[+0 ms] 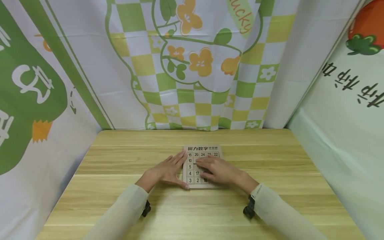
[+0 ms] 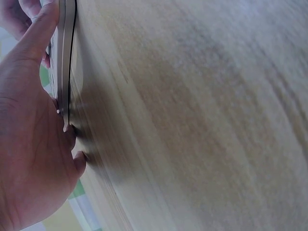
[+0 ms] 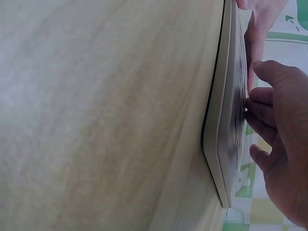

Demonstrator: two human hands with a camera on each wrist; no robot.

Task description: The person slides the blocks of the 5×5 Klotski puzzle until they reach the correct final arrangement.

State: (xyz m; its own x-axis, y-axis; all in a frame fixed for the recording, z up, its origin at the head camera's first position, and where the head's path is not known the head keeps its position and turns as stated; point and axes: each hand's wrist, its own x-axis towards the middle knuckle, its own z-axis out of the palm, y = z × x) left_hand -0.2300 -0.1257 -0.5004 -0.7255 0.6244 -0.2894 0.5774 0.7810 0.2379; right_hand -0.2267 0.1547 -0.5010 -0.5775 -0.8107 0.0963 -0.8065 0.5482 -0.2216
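Note:
A flat sliding number puzzle (image 1: 207, 186) lies on the wooden table, with numbered square tiles in a frame and Chinese lettering along its top. Along its left side, my left hand (image 1: 168, 171) is spread, thumb at the lower left corner and fingers at the upper left edge. My right hand (image 1: 223, 170) reaches over from the right, fingertips touching tiles near the middle and covering much of the right half. In the right wrist view, its fingers (image 3: 262, 113) meet the puzzle's face, with the thumb raised off it. Dark gaps show between tiles beneath the right fingers.
The wooden table (image 1: 120, 200) extends around the puzzle on all sides. A green, yellow and white checked curtain (image 1: 192, 106) hangs behind its far edge, and printed cloths hang at left and right. Each wrist wears a black strap device (image 1: 249, 208).

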